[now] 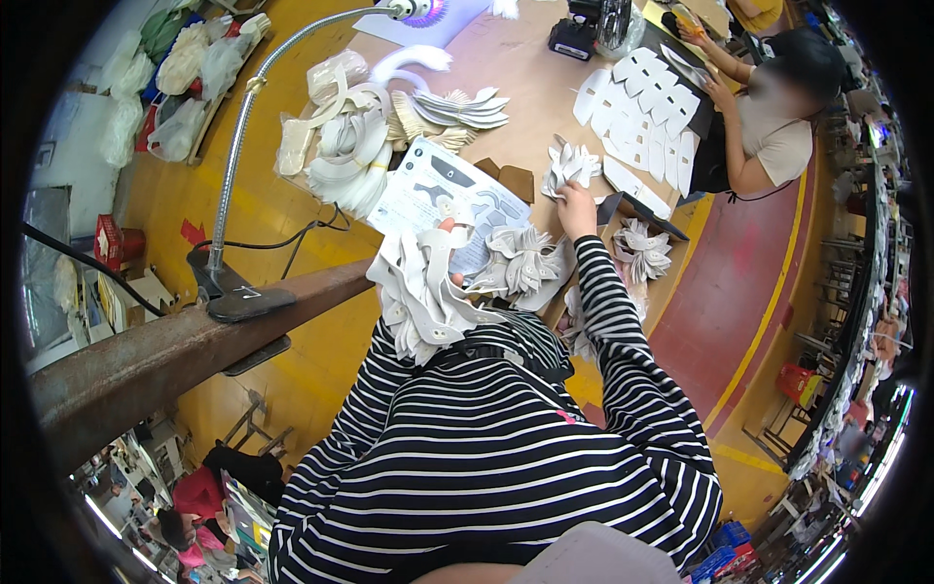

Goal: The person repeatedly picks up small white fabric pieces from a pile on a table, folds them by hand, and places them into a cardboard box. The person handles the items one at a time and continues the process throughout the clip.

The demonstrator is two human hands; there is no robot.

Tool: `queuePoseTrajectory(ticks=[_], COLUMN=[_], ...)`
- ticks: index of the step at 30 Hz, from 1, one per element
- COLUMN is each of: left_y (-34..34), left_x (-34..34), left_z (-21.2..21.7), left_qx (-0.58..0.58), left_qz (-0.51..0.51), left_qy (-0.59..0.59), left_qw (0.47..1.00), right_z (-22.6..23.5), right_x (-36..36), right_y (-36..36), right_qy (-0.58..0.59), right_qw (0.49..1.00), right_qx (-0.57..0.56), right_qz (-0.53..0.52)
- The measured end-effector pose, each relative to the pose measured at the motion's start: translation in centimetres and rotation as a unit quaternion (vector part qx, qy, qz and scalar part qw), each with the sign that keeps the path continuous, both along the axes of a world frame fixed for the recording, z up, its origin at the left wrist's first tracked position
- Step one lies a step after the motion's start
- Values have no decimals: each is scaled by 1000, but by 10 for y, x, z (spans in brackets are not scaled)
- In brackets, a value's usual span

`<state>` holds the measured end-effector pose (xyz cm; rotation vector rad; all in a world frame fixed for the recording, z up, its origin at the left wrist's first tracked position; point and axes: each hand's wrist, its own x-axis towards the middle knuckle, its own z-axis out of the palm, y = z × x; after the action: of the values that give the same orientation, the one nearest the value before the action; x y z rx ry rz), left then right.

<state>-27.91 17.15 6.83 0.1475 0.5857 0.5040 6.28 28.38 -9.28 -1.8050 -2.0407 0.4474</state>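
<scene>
My left hand (456,278) is mostly hidden behind a thick bundle of white curved cut pieces with small holes (413,292), which it grips in front of my body. Only a few fingertips show around the pieces. My right hand (577,208) reaches forward over the table, its fingers closed on the near end of a small fanned stack of white pieces (571,167). Between the two hands lies another tied-looking cluster of white pieces (523,261). Under the left bundle, a printed sheet with drawings of part shapes (418,192) rests on the table.
Bundles of white and cream strips (350,146) lie at the table's far left. Flat white cut pieces (647,97) spread at the far right, near a co-worker (769,136). An open box (647,209) holds more pieces. A flexible lamp (233,146) rises from a rusty beam (175,341).
</scene>
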Motion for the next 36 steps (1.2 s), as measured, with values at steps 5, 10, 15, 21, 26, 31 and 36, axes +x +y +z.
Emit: queuePoseTrajectory(ticks=[5,10,15,21,26,31,36], left_y=[-4,-1,-1,-8,-12,-18,-26], left_x=[-3,35,62,71,77,78,80], left_z=[-51,-17,41,17,26,10,14], left_qx=[114,356,-12,-13,-15,-35,11], left_qz=[-23,37,275,159,149,106,122], left_qy=[-149,242,-203,-240,-183,-169,-106], left_qw=[982,902,940,957,972,979,987], right_z=[124,140,189,241,273,265,255], right_x=[-62,-79,-54,-41,-66,-80,-78], right_y=[-33,-61,-58,-59,-75,-83,-82], right_qy=[522,650,666,454,185,90,123], right_qw=[818,672,710,879,964,981,974], right_qx=[-226,-348,-224,-145,-60,-49,-3], right_qz=[85,65,-42,32,181,167,191])
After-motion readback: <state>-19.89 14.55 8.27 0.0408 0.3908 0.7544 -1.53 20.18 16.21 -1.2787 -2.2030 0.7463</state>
